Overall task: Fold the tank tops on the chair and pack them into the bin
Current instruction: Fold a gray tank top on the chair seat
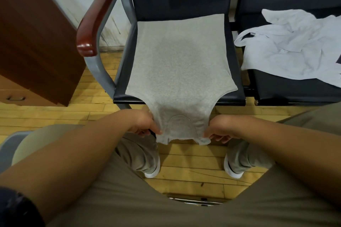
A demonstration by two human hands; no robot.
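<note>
- A gray tank top [177,57] lies spread flat on the seat of a dark chair [235,86]. Its hem is at the far edge by the backrest, and its neckline end hangs over the near edge of the seat.
- The left hand [145,124] holds the left shoulder strap in a narrow grip, thumb and fingers pinched on the cloth just past the seat's near edge.
- The right hand [219,130] has the same narrow grip on the right strap, and the neckline is stretched between the two hands.
- A heap of crumpled white tank tops [287,46] lies on the seat of a second dark chair [295,91], just to the right of the first.
- A red-brown wooden armrest [96,18] runs along the left side of the first chair, and a brown cabinet [36,33] stands further left.
- Under the hanging straps are the wooden floor [190,164] and the person's white shoes [153,171] and khaki trouser legs.
</note>
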